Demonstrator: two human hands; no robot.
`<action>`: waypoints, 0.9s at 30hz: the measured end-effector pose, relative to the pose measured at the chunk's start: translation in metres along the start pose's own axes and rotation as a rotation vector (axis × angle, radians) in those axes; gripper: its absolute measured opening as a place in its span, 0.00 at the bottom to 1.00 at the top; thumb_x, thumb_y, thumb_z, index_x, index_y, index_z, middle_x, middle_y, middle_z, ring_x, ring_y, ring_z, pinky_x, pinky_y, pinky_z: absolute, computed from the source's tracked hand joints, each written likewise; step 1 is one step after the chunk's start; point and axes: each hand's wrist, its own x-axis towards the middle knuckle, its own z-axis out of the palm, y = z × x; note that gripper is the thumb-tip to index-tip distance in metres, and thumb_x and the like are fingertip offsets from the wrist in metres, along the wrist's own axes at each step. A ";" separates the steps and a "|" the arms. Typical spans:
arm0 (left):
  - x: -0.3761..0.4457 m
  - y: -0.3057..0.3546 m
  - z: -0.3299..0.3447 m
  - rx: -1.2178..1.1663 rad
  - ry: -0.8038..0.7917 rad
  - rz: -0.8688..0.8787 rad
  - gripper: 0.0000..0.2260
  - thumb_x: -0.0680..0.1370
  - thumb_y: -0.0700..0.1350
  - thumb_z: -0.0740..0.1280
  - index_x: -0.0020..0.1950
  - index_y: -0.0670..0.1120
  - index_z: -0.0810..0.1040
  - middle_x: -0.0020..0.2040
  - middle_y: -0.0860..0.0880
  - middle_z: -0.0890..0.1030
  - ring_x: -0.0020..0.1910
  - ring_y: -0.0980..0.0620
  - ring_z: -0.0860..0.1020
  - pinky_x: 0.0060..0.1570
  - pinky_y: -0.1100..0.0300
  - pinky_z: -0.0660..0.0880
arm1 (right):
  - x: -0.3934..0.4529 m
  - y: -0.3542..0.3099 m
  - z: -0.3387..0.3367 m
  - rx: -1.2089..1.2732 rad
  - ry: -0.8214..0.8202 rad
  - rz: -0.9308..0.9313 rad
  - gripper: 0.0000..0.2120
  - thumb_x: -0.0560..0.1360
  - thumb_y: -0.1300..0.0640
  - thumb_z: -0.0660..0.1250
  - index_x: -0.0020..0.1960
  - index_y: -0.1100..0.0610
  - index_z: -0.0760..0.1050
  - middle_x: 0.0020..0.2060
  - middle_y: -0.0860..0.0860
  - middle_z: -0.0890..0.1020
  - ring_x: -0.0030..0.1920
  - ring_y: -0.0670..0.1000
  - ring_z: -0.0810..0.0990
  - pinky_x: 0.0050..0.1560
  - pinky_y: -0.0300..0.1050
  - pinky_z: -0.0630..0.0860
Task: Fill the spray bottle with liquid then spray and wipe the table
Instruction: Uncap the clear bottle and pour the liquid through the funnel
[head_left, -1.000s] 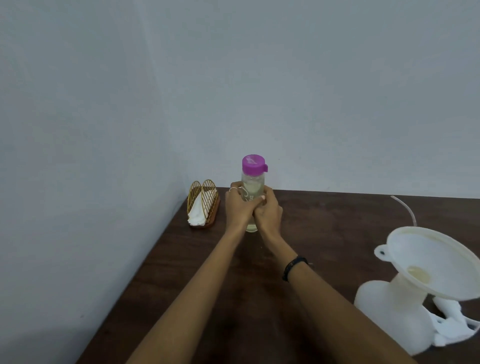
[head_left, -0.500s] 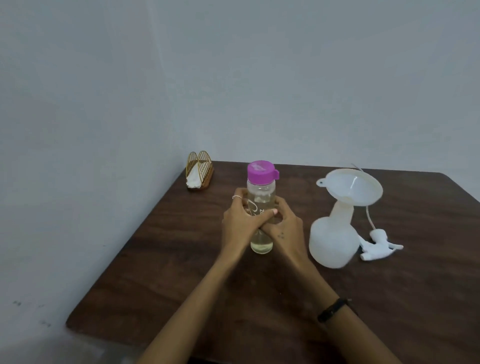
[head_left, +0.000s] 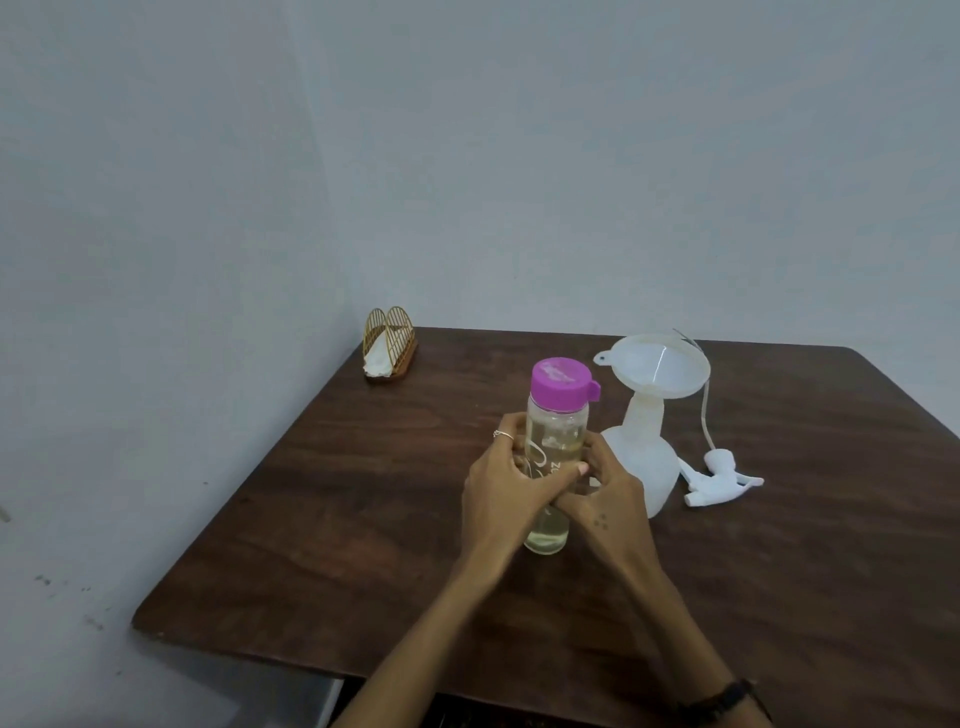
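A clear bottle with a purple cap and pale yellow liquid is near the middle of the dark wooden table. My left hand and my right hand both grip its body from either side, fingers overlapping in front. Whether its base touches the table I cannot tell. To its right stands the white spray bottle with a white funnel in its neck. The white spray head with its tube lies on the table beside that bottle.
A gold wire napkin holder with white napkins sits at the far left corner by the wall. Grey walls border the table at the back and left. The table's front left edge drops off near me.
The bottle and both hands have come toward me from near the napkin holder, and the view has pulled back. Both hands still hold the bottle.
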 end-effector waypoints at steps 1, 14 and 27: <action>0.000 0.000 0.001 0.005 0.001 -0.003 0.23 0.64 0.57 0.75 0.54 0.61 0.69 0.41 0.62 0.77 0.45 0.61 0.78 0.50 0.55 0.78 | 0.001 -0.001 -0.002 -0.002 -0.010 0.002 0.23 0.67 0.58 0.73 0.59 0.43 0.73 0.47 0.41 0.83 0.49 0.43 0.82 0.51 0.47 0.80; -0.001 -0.002 -0.004 0.056 -0.019 -0.050 0.26 0.63 0.58 0.76 0.58 0.58 0.71 0.46 0.61 0.78 0.47 0.61 0.77 0.48 0.61 0.74 | -0.008 -0.055 -0.029 0.149 0.193 -0.161 0.12 0.75 0.51 0.65 0.57 0.50 0.78 0.51 0.44 0.82 0.53 0.40 0.80 0.51 0.31 0.75; 0.004 0.005 -0.011 0.047 -0.117 -0.116 0.31 0.65 0.51 0.75 0.67 0.54 0.69 0.45 0.57 0.78 0.52 0.51 0.78 0.56 0.53 0.75 | 0.015 -0.078 0.007 -0.080 0.272 -0.284 0.25 0.67 0.54 0.76 0.62 0.57 0.75 0.58 0.51 0.78 0.55 0.45 0.75 0.52 0.22 0.69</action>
